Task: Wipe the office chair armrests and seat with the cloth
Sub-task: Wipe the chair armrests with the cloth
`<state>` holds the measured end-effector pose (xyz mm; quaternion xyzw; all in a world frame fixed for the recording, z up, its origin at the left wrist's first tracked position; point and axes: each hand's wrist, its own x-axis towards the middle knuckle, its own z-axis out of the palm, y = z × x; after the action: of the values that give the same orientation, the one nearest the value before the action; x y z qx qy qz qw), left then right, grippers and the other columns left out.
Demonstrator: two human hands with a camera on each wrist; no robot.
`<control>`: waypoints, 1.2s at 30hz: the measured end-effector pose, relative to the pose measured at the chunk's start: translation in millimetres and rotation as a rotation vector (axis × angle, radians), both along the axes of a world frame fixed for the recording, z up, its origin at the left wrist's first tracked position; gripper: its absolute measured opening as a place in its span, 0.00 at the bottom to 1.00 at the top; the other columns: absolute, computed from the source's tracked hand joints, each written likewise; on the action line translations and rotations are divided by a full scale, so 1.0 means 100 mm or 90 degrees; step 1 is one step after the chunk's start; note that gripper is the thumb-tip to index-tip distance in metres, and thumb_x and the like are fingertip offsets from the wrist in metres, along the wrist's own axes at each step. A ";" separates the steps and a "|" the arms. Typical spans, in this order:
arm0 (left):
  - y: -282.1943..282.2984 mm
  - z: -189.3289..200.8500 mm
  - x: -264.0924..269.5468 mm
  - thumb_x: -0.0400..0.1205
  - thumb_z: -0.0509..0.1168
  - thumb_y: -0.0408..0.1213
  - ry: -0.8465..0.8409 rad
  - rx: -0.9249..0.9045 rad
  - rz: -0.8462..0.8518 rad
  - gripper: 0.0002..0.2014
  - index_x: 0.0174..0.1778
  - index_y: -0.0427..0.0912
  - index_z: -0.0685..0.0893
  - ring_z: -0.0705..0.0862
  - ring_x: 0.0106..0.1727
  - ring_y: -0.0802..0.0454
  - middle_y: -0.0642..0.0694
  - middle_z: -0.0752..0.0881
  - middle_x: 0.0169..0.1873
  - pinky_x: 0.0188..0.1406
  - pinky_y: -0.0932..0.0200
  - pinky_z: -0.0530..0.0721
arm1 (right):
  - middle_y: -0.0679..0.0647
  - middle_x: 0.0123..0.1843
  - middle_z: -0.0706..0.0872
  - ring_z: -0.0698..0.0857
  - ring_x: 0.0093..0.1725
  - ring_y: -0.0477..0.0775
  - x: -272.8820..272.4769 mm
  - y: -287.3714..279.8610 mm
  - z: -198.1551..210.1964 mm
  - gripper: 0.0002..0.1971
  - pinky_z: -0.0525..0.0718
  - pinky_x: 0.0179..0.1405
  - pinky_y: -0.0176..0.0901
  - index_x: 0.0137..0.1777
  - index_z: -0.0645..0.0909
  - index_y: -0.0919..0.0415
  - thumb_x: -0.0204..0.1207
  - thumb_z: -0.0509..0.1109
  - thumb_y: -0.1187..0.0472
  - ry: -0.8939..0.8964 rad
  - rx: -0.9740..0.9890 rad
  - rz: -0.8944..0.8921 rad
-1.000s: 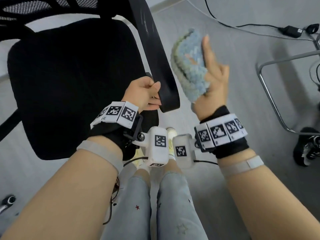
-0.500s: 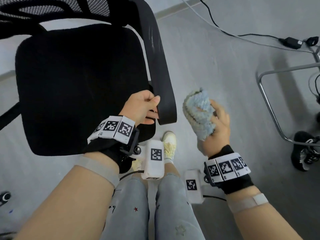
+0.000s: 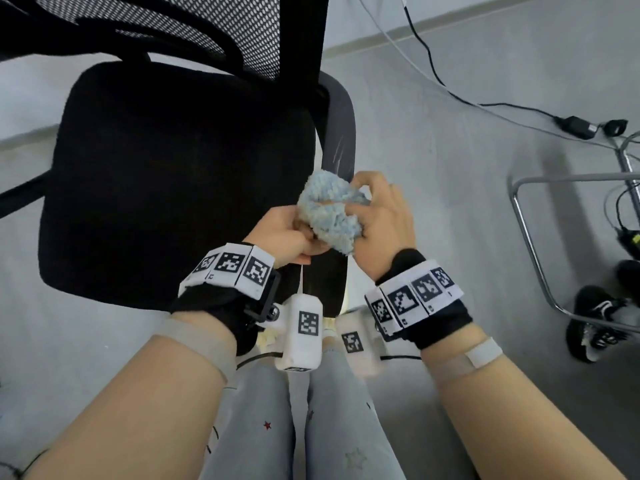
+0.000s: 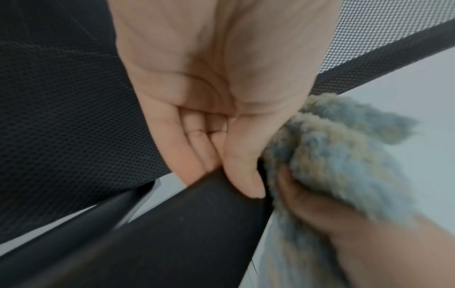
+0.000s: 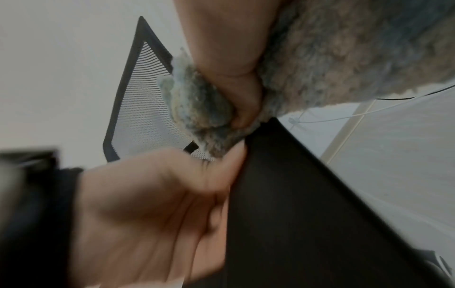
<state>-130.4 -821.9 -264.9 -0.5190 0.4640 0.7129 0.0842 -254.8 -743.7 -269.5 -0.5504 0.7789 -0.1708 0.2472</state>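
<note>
Cloth [image 3: 330, 216], fluffy and pale blue, sits bunched on the near end of the chair's right armrest [image 3: 341, 129], and that end of the armrest is hidden beneath it and the two hands. The right hand [image 3: 382, 220] lies over the cloth from the right with its fingers curled into the pile, gripping it; in the right wrist view the cloth [image 5: 344, 58] fills the upper corner, blurred, with the thumb sunk in its folds. The left hand [image 3: 287, 237] meets the cloth from the left, and the left wrist view shows its thumb and fingers [image 4: 197, 148] pinching the armrest's edge [image 4: 184, 224] just beside the cloth [image 4: 332, 155]. The armrest's long axis runs away from the person, toward the mesh backrest [image 3: 194, 26], alongside the right edge of the black seat [image 3: 173, 174]. The chair's left side is cut off by the picture's edge. Cables [image 3: 450, 91] trail over the grey floor at the far right.
</note>
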 end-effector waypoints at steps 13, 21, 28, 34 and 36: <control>-0.06 -0.08 -0.01 0.73 0.68 0.22 0.022 -0.007 0.015 0.15 0.39 0.51 0.80 0.85 0.46 0.54 0.52 0.84 0.38 0.40 0.59 0.86 | 0.63 0.60 0.78 0.76 0.50 0.67 -0.09 -0.03 0.01 0.06 0.79 0.47 0.58 0.41 0.86 0.62 0.66 0.69 0.65 -0.039 0.040 0.024; -0.12 -0.11 0.01 0.70 0.73 0.28 0.021 0.000 -0.043 0.10 0.35 0.42 0.78 0.81 0.33 0.56 0.48 0.79 0.31 0.35 0.64 0.86 | 0.50 0.41 0.73 0.74 0.43 0.56 -0.66 -1.13 -0.27 0.13 0.75 0.40 0.49 0.33 0.64 0.51 0.69 0.67 0.63 -0.151 0.030 -0.265; -0.20 -0.13 -0.03 0.69 0.74 0.25 0.029 0.032 -0.059 0.15 0.27 0.45 0.75 0.82 0.27 0.61 0.56 0.80 0.19 0.38 0.61 0.86 | 0.58 0.50 0.70 0.78 0.48 0.62 -0.37 -0.25 -0.10 0.16 0.77 0.45 0.53 0.27 0.70 0.51 0.69 0.72 0.65 -0.228 0.111 -0.066; -0.17 -0.13 0.03 0.70 0.73 0.25 0.037 0.040 -0.083 0.13 0.30 0.43 0.75 0.81 0.31 0.56 0.48 0.78 0.26 0.45 0.55 0.87 | 0.62 0.48 0.75 0.80 0.51 0.64 -0.59 -0.80 -0.05 0.16 0.69 0.42 0.43 0.31 0.67 0.45 0.68 0.74 0.55 -0.202 0.121 -0.060; -0.17 -0.13 0.03 0.70 0.73 0.25 0.040 0.038 -0.080 0.13 0.30 0.43 0.76 0.81 0.30 0.57 0.48 0.78 0.26 0.42 0.59 0.87 | 0.64 0.51 0.81 0.82 0.52 0.63 -0.72 -1.09 -0.10 0.08 0.73 0.40 0.40 0.43 0.78 0.61 0.72 0.72 0.57 -0.155 0.131 -0.121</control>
<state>-127.7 -838.6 -277.9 -0.4635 0.4769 0.7355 0.1298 -326.8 -853.1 -279.7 -0.4218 0.8050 -0.1780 0.3773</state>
